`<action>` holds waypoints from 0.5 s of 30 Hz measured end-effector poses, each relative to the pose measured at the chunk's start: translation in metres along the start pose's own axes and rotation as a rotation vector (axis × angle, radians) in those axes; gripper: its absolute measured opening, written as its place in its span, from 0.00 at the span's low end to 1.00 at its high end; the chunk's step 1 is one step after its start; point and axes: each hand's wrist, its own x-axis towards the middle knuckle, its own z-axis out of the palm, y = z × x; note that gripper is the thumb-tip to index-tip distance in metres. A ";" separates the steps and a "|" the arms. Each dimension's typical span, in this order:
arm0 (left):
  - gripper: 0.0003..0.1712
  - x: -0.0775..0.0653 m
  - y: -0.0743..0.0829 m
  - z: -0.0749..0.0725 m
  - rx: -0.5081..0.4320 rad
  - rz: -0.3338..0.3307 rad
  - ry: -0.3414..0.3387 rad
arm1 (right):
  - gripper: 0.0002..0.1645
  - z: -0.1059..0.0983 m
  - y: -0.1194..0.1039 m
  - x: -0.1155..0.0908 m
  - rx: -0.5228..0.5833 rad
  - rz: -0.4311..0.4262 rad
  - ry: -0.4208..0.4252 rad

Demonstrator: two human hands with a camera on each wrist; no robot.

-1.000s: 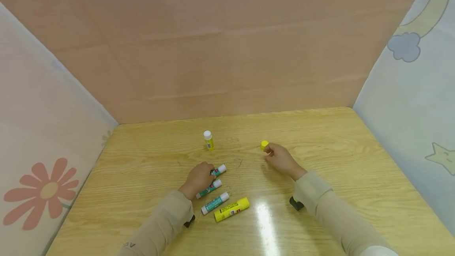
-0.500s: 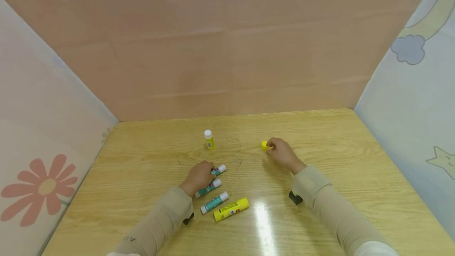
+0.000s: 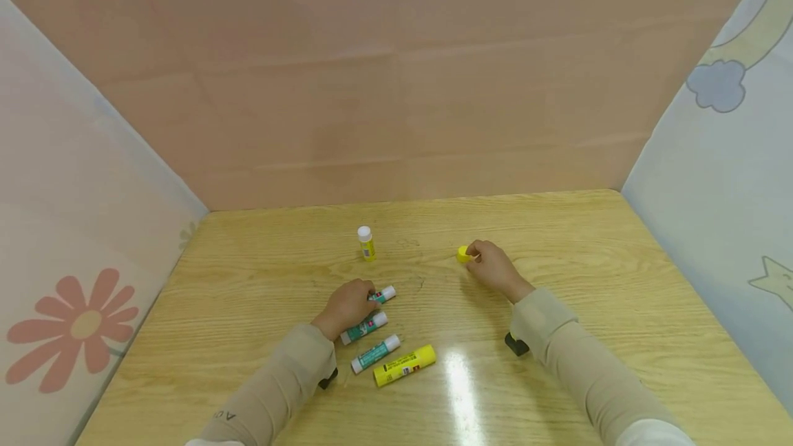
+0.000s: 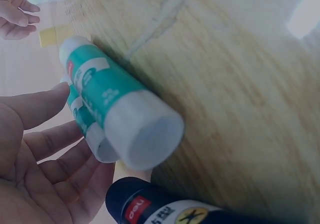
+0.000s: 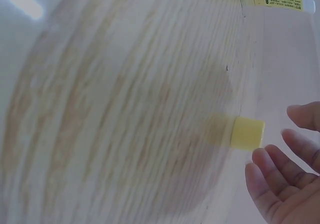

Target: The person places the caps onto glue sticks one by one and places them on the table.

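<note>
My left hand (image 3: 348, 305) holds the farthest of three lying glue sticks, a teal one with a white cap (image 3: 385, 295), its thumb on one side and fingers on the other. Just nearer lies a second teal glue stick (image 4: 117, 101), partly covering the held one in the left wrist view. A third teal glue stick (image 3: 375, 354) lies closer to the body, beside a larger yellow glue stick (image 3: 405, 365). At the right, a short yellow cap (image 5: 248, 133) stands on the table. My right hand (image 3: 497, 272) is beside it, fingers loosely bent and fingertips right at its edge.
A glue stick with a white cap and yellow label (image 3: 367, 245) stands upright toward the back. In the left wrist view, a dark blue deli tube (image 4: 160, 206) lies near the left hand. Cloth walls (image 3: 396, 88) border the wooden table (image 3: 557, 239) at back and sides.
My right hand has drawn back slightly to the right from the yellow cap, uncovering more of it. My left hand and the glue sticks have stayed in place.
</note>
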 end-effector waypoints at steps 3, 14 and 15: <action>0.15 0.001 -0.001 0.000 -0.015 0.005 0.001 | 0.17 0.000 0.001 0.000 0.004 0.000 -0.004; 0.17 0.009 -0.009 -0.010 -0.098 -0.026 0.044 | 0.19 0.001 0.004 0.003 -0.031 -0.034 0.003; 0.17 0.009 -0.010 -0.012 -0.102 -0.025 0.051 | 0.19 0.001 0.004 0.003 -0.032 -0.032 0.003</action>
